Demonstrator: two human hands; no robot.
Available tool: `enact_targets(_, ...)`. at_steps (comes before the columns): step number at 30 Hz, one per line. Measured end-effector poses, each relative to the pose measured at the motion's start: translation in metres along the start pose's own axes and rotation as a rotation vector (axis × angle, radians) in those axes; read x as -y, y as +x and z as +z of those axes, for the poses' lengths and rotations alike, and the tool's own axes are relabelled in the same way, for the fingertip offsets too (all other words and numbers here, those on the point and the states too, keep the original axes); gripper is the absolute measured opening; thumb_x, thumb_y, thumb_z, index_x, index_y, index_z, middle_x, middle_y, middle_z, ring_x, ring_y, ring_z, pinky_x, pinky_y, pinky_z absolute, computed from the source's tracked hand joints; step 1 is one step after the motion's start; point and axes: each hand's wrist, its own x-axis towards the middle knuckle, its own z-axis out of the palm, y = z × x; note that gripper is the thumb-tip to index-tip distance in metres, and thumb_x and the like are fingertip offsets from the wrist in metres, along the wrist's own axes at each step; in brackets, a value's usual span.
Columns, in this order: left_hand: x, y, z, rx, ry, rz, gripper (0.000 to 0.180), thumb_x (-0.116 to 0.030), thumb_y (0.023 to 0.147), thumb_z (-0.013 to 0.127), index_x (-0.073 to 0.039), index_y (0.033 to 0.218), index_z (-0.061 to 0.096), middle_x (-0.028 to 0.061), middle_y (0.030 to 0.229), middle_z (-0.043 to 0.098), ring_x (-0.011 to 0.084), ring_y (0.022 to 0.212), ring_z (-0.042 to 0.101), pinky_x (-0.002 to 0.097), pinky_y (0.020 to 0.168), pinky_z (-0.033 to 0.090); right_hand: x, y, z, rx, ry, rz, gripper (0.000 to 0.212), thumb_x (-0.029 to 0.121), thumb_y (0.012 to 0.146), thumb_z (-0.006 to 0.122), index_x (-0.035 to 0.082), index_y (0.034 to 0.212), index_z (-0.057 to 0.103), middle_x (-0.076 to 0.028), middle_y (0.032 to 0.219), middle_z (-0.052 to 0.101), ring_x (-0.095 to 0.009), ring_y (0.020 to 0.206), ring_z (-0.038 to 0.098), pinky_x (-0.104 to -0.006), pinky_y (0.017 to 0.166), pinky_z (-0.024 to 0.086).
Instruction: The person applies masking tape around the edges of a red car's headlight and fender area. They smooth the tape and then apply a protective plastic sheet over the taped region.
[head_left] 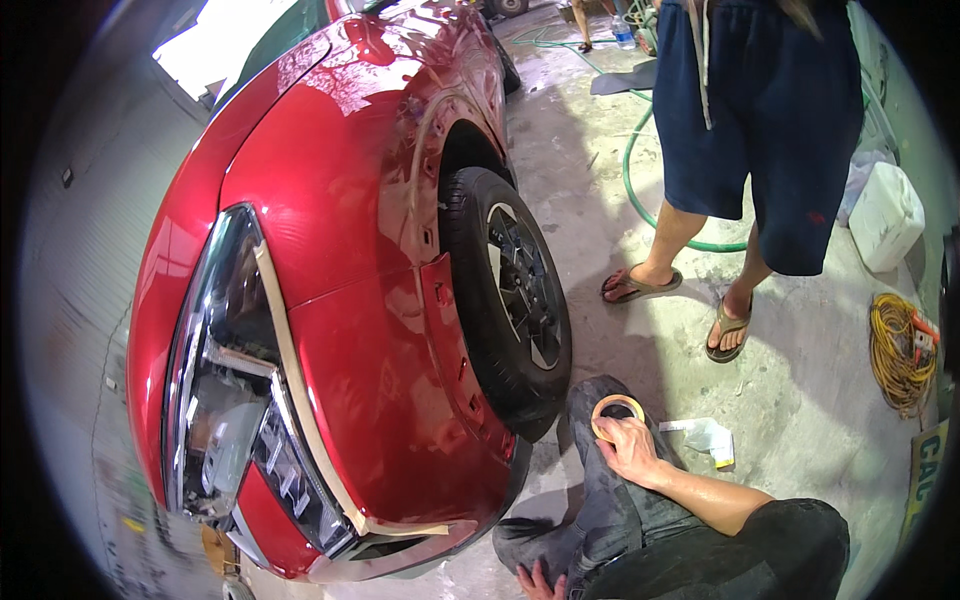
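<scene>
Right hand point(630, 445) closed on a roll of masking tape point(617, 412), fingers curled over its near rim and pressing it down onto the raised knee point(600, 400) in dark grey trousers; the roll sits at about 5 o'clock from the front wheel point(515, 290), close to the tyre. Left hand point(540, 583) shows only at the bottom edge, fingertips spread on the floor, holding nothing that I can see. The roll looks light and stiff through its cardboard core, tan paper on the outside, likely a dry matte surface that will not slip; best taken by pinching across the ring or hooking a finger through the hole, keeping off the sticky loose end. The tape itself would tear easily and crease if pulled askew. A strip of the same tan tape point(295, 400) already runs along the headlight point(225, 400) edge of the red car point(340, 200). At 1 o'clock a bystander in sandals point(640, 285) stands well apart; a white jerrycan point(885, 215) and a coiled yellow cord point(900, 350) lie at 3 o'clock.
</scene>
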Motion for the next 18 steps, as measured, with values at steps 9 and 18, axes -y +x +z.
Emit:
enact_targets(9,-0.038,0.005,0.007,0.166,0.528,-0.036,0.045,-0.027,0.104,0.063,-0.014,0.146,0.061,0.0268,0.155,0.049,0.0471,0.139,0.049,0.0616,0.113,0.04,-0.007,-0.003,0.014,-0.019,0.009,0.021,0.04,0.008,0.081,0.078,0.004,0.12,0.067,-0.015,0.106,0.076,-0.034,0.099,0.072,-0.0479,0.089,0.052)
enact_targets(18,-0.061,0.009,0.011,0.196,0.604,-0.075,0.044,-0.025,0.103,0.064,-0.013,0.145,0.061,0.0256,0.151,0.052,0.0443,0.136,0.051,0.059,0.112,0.042,-0.015,-0.003,0.021,-0.028,0.069,0.044,0.043,0.008,0.082,0.076,0.005,0.123,0.068,-0.016,0.105,0.075,-0.034,0.1,0.071,-0.048,0.092,0.051)
